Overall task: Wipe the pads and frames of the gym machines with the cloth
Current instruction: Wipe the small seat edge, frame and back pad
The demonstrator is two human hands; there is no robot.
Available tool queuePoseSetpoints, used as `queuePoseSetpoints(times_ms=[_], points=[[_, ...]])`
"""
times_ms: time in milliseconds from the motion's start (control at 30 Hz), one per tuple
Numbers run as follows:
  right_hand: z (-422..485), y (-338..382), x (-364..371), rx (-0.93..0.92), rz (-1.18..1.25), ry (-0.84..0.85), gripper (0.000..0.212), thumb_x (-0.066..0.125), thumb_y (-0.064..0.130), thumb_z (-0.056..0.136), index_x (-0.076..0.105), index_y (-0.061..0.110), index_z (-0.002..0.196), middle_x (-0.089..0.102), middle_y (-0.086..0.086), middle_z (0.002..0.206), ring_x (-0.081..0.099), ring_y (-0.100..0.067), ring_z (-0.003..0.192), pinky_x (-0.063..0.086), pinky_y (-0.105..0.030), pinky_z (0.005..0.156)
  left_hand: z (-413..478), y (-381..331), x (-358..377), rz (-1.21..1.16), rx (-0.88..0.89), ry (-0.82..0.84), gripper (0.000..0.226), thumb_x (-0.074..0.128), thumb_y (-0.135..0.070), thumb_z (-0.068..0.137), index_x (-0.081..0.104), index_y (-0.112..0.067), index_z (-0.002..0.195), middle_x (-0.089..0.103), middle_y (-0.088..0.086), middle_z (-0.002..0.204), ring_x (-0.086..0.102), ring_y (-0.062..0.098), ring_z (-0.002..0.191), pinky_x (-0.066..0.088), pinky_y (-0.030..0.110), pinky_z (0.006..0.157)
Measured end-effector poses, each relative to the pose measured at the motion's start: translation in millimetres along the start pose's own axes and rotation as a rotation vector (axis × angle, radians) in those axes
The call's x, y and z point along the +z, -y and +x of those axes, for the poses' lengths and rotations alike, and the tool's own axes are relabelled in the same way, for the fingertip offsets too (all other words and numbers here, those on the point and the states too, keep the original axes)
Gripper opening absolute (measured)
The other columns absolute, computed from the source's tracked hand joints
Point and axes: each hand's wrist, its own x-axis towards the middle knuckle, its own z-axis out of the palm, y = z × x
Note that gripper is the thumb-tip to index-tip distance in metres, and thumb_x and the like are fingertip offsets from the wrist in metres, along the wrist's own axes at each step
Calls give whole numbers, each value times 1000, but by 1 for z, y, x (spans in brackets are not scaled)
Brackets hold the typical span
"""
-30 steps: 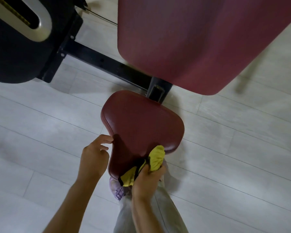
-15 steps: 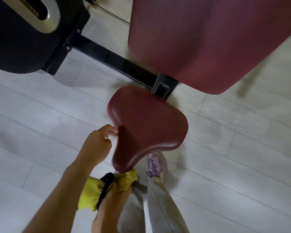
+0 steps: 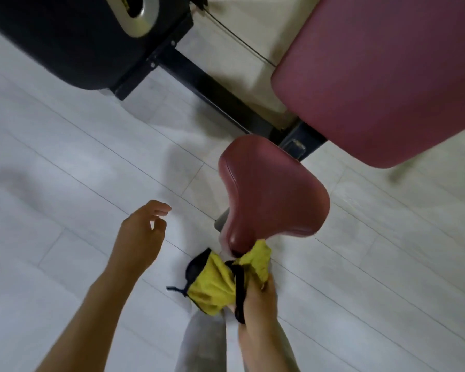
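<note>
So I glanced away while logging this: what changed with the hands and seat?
The left hand let go of the seat pad and drew away leftward, fingers loose. The right hand still grips the yellow cloth, now at the pad's narrow front tip instead of on top. Back pad and frame unchanged.

The left hand (image 3: 141, 237) hangs in the air and holds nothing. Its fingers are loosely curled, with the thumb and forefinger tips near each other and the back of the hand toward the camera. Its bare forearm runs down to the lower left edge. The right hand (image 3: 258, 302) is lower and to the right, its grip closed round a bunched yellow cloth (image 3: 212, 288) — fingers curled into the fabric, bare forearm reaching the bottom edge.
</note>
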Motion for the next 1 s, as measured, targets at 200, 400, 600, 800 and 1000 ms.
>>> queuePoseSetpoints(times_ms=[200,400,600,800,1000], points=[[-5,63,9,-877,-923,26,40,59,7,78,76,28,107,73,13,111,67,-9,100,54,-25,87,-23,23,-10,-72,-59,25,61,40,20,79,66,-26,109,68,-5,115,61,15,108,42,25,89],[65,63,49,-1478,-1854,798,26,53,23,68,72,26,86,68,5,96,63,-24,87,45,-39,82,-39,43,-18,-110,-58,8,62,42,21,78,66,-26,110,68,-7,115,61,16,109,42,25,93],[96,103,101,-1396,-2203,1084,11,59,27,66,65,23,73,64,0,75,62,-30,68,44,-39,64,-55,44,-14,-209,-122,-41,59,41,22,80,67,-22,109,69,-3,116,62,16,109,43,24,91],[123,114,117,-1458,-2114,798,25,46,23,67,71,19,71,64,0,70,61,-28,70,51,-39,72,-59,31,2,-237,-102,8,50,44,17,90,61,-27,108,65,-3,120,57,10,108,39,19,96],[120,116,106,-1357,-2127,1091,9,59,24,68,65,22,74,63,2,73,60,-27,66,40,-35,60,-50,26,19,-204,-106,14,46,49,9,92,65,-28,116,66,-3,128,59,16,118,41,25,103]])
